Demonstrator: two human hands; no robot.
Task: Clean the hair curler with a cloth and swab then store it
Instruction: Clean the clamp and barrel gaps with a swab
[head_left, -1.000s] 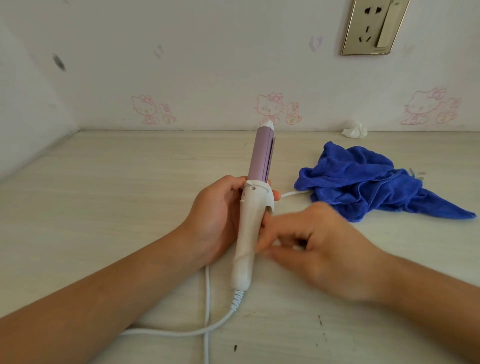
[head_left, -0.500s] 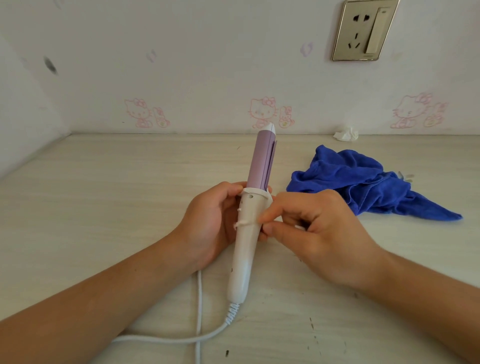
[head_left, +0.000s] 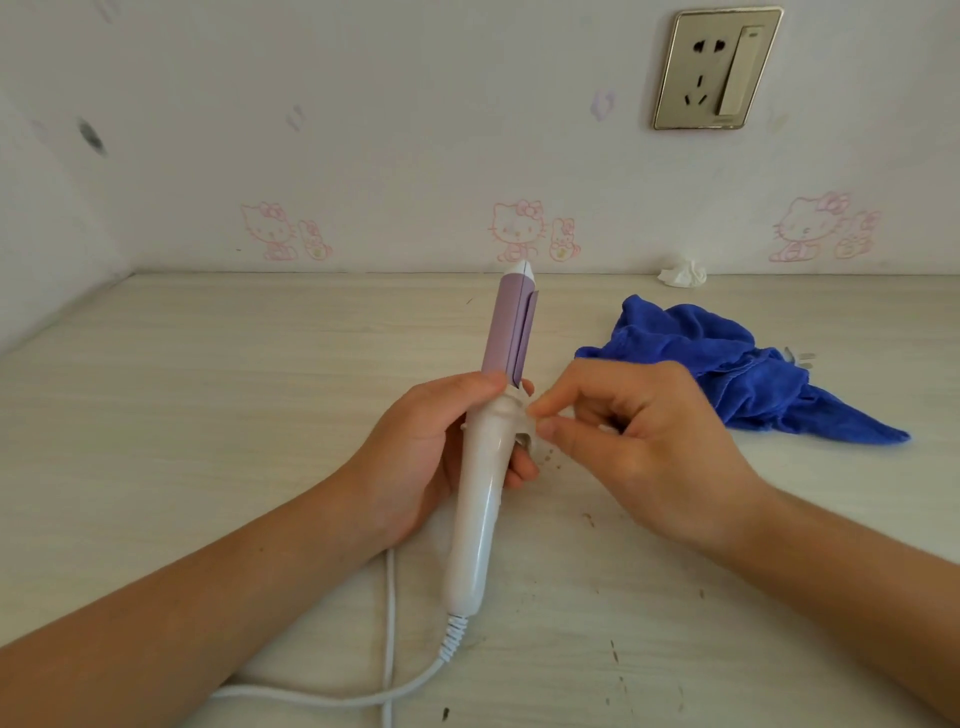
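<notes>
Gripping curler (head_left: 480, 499) with left hand (head_left: 415, 457); right hand (head_left: 644, 441) pinches swab (head_left: 605, 428) (mostly hidden) near cloth (head_left: 727, 364)

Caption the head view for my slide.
Left hand grips the white-and-purple plastic hair curler; right hand pinches a thin white swab at its collar.

I see the curler (head_left: 483, 499) — white handle, lilac barrel — a royal-blue cloth (head_left: 727, 364), pink cat prints on the wallpaper (head_left: 415, 130).

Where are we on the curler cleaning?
Cloth lies set aside on the table, so wiping looks done. In hand: left hand grips the curler, right hand pinches what looks like a swab at its collar. Left: finish swabbing, store it.
</notes>
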